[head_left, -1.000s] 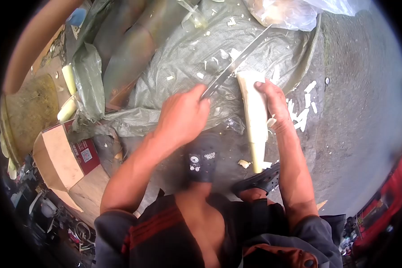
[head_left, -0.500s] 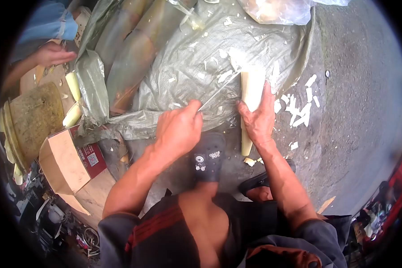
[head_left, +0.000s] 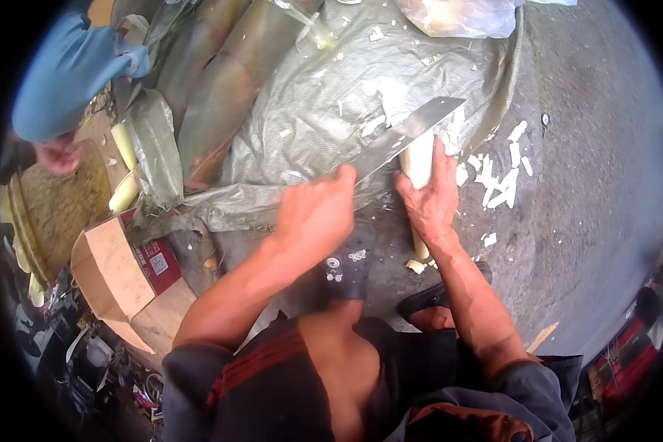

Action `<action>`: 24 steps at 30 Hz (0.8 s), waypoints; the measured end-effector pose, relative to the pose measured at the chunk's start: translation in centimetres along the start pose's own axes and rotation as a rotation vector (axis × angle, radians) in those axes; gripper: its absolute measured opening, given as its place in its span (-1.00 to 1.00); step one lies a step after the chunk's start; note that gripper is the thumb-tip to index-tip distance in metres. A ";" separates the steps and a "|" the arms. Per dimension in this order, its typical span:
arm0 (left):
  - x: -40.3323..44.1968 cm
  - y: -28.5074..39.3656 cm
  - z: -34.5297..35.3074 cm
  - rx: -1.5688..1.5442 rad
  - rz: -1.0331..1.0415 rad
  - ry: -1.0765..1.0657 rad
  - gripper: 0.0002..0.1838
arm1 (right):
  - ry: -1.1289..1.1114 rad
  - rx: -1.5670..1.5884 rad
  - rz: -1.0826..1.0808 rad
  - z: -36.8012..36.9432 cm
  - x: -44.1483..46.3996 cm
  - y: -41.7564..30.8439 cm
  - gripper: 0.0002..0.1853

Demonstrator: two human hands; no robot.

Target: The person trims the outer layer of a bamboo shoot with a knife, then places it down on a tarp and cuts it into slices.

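Note:
My left hand (head_left: pixel 313 210) is closed around the handle of a broad-bladed knife (head_left: pixel 401 140), whose blade slants up to the right across the upper part of a peeled bamboo shoot (head_left: pixel 418 163). Wrapped about the pale, tapering shoot is my right hand (head_left: pixel 431 200), thumb on one side and fingers on the other. The shoot's narrow end points down toward my feet. White shavings (head_left: pixel 502 188) lie on the ground to the right, and more are scattered over the woven plastic sheet (head_left: pixel 287 140). The blade hides part of the shoot's top.
Large brown unpeeled shoots (head_left: pixel 217 103) lie on the sheet at upper left. A co-worker's blue sleeve (head_left: pixel 74 81) and hand (head_left: pixel 60 156) are over a yellowish bucket (head_left: pixel 66 199). Below stands an open cardboard box (head_left: pixel 114 272). A plastic bag (head_left: pixel 460 16) sits at the top.
My left hand has moved right and slightly down, bringing the blade over the shoot with its flat side showing. The co-worker's arm has swung down over the bucket.

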State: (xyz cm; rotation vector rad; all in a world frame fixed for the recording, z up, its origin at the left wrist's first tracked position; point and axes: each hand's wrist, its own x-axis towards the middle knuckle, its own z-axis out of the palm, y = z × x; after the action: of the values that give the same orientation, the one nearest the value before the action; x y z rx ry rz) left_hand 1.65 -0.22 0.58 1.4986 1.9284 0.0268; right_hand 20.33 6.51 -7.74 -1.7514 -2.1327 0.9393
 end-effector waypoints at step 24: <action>1.1 -0.4 -3.2 -0.004 0.101 -0.049 -0.87 | 0.026 0.061 0.040 -0.2 0.1 0.5 -0.13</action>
State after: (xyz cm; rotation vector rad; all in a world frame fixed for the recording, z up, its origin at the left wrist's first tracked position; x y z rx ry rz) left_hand -0.50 1.82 2.33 1.5785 1.8120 0.0384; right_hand 20.82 6.70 -7.88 -1.7732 -2.0383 0.9752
